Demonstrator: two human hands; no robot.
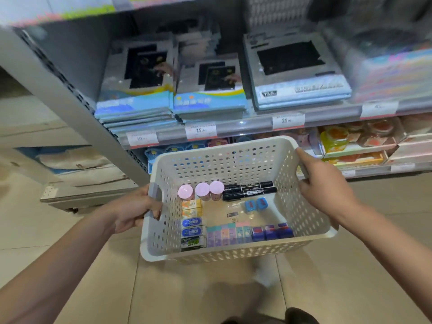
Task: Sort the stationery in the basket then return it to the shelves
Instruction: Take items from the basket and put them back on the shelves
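Shelf goods blurred, labels unreadable. Basket point(233, 160) held between left hand point(133, 209), 9 o'clock, and right hand point(325, 185), 3 o'clock, both gripping its rim.

Basket point(236, 160) near shelves point(257, 123). Inside: jars point(203, 190) far left, markers point(249, 190) right of jars, boxes point(192, 226) along left wall, erasers point(250, 232) along near wall.

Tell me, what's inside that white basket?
The basket holds three pink-capped tubs, two black markers, boxed erasers along its left wall, pastel erasers, blue blocks and two blue sharpeners. Labels are too blurred to read.
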